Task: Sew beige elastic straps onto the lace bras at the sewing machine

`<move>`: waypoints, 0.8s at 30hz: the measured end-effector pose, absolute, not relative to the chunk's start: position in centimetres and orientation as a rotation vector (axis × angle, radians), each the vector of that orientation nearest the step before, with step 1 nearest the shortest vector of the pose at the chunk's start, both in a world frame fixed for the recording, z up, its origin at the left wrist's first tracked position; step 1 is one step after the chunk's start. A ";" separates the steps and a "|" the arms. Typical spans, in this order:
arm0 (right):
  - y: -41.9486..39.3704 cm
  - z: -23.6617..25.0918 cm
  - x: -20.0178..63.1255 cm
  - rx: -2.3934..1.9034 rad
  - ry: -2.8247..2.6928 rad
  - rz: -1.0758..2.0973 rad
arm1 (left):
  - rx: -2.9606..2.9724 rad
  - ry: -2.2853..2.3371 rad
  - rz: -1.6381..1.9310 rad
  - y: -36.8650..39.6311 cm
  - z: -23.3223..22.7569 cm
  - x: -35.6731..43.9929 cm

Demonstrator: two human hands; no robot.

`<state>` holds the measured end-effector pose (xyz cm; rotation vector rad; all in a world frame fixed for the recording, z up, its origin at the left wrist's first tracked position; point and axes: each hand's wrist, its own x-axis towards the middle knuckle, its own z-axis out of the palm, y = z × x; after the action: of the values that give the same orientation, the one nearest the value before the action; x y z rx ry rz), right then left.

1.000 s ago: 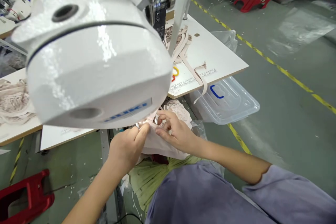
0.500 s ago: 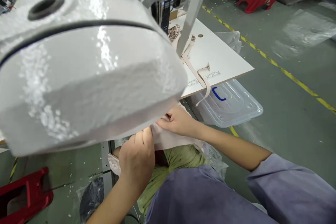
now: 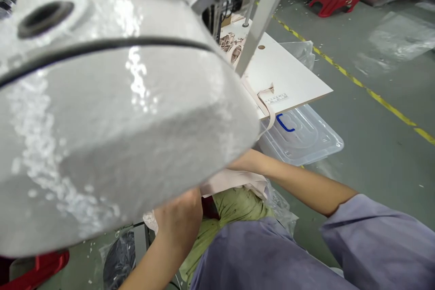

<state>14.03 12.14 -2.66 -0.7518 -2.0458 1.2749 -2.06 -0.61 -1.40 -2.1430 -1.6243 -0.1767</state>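
The pale fabric (image 3: pixel 234 181) lies just beyond the left hand (image 3: pixel 178 215), under the sewing machine head (image 3: pixel 112 113). It looks thin, soft and light, best pinched at its edges. The left hand's fingers are hidden, the right hand too, so I cannot tell either grip. The machine crowds above; the table (image 3: pixel 288 70) edge lies beyond the right forearm.

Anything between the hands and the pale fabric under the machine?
Nothing visible. The left hand lies against the pale fabric at its near edge. The right hand is hidden behind the white sewing machine head; only its forearm shows, above the fabric.
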 end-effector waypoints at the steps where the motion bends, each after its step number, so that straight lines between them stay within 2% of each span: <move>1: 12.2 -2.8 14.1 -0.748 -2.049 1.255 | -2.146 -1.615 -0.179 -0.7 -1.4 -2.0; 24: 11.7 -3.8 15.2 -0.781 -1.998 1.258 | -2.213 -1.639 -0.299 -0.8 -1.6 -3.0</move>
<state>15.18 11.72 -3.78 -0.7812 -1.9975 1.2578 -3.04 -0.78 -1.56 -2.2129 -1.6389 -0.2987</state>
